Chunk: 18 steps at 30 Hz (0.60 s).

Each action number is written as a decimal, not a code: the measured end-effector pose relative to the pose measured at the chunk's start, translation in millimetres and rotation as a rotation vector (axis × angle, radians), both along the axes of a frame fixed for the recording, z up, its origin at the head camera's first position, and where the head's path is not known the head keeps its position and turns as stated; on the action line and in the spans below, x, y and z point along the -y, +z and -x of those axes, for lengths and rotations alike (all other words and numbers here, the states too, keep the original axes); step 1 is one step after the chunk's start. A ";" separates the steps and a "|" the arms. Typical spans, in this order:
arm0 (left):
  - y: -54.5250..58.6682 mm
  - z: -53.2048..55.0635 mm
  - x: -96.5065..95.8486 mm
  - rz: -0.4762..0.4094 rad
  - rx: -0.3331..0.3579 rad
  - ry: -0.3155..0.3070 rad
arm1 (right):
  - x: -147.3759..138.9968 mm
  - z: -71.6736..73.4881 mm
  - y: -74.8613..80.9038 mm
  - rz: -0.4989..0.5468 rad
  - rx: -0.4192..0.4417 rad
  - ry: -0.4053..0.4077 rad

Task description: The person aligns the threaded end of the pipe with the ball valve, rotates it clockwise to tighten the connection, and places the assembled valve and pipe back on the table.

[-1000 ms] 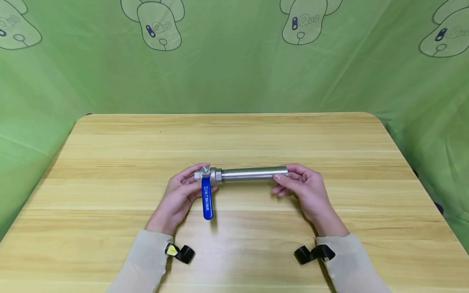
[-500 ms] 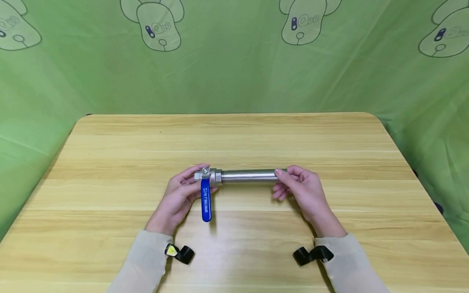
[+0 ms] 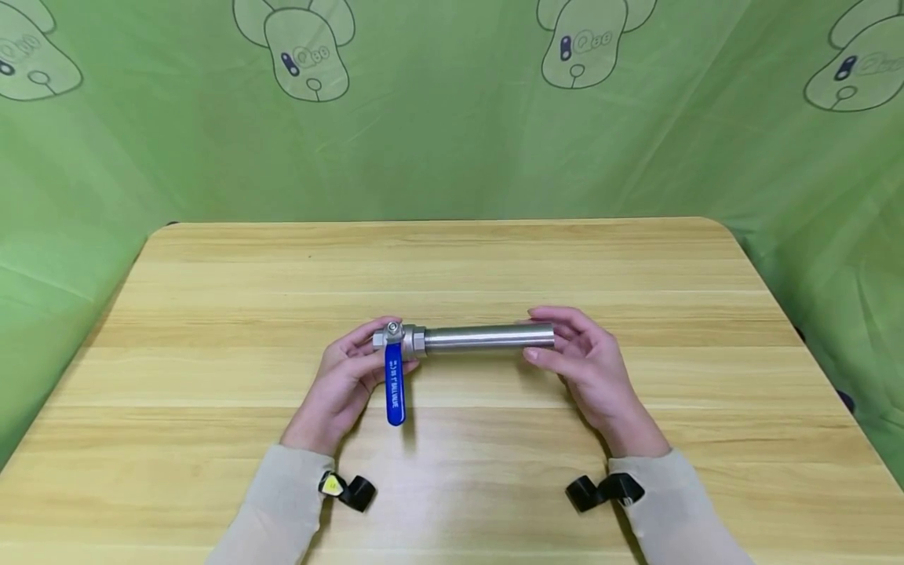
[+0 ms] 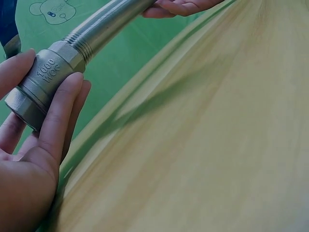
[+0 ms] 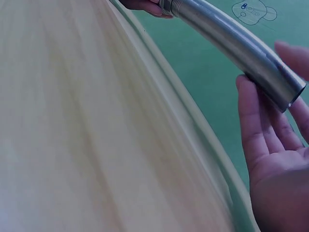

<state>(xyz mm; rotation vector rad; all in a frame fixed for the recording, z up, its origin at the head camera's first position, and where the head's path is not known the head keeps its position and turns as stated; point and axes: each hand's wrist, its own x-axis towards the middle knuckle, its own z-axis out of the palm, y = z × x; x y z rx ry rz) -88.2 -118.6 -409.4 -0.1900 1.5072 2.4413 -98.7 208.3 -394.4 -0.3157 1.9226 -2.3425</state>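
My left hand [image 3: 339,384] grips a steel ball valve [image 3: 412,343] at the middle of the table, its blue lever handle [image 3: 395,384] pointing toward me. A straight steel pipe [image 3: 490,337] runs rightward from the valve, held above the tabletop. In the left wrist view, a few threads of the pipe [image 4: 118,21] show outside the valve's hex end. My right hand [image 3: 600,384] is spread around the pipe's free end. In the right wrist view, its fingertips touch the underside of the pipe [image 5: 241,46], while the thumb stands off it.
A light wood-grain table [image 3: 452,267] lies beneath both hands. Green cloth [image 3: 438,141] with printed cartoon heads hangs behind the table and at its sides. Each sleeve cuff carries a small black camera mount.
My right thumb has come off the pipe and the right fingers have spread, after pinching its end. The left hand keeps its grip on the valve, which has barely shifted.
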 end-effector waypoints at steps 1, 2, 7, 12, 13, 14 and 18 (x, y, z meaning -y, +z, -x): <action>0.1 0.0 0.0 -0.002 -0.001 0.000 | -0.4 0.0 -0.2 0.012 -0.001 -0.001; 0.1 0.0 0.0 -0.004 -0.002 -0.001 | -0.8 -0.1 -0.2 0.016 0.000 -0.002; -0.2 0.1 0.2 -0.010 -0.012 -0.003 | -1.6 -0.6 0.9 -0.006 0.025 -0.010; -0.9 0.5 0.0 -0.011 -0.022 -0.008 | -1.3 0.0 1.6 -0.032 0.050 -0.023; -1.1 0.6 0.0 -0.011 -0.023 -0.009 | -1.4 0.2 1.6 -0.033 0.055 -0.023; -1.3 0.7 -0.1 -0.009 -0.024 -0.010 | -1.5 0.5 1.4 -0.034 0.060 -0.023; -2.3 0.6 0.3 -0.003 -0.023 -0.012 | -1.6 1.3 0.2 -0.046 0.073 -0.019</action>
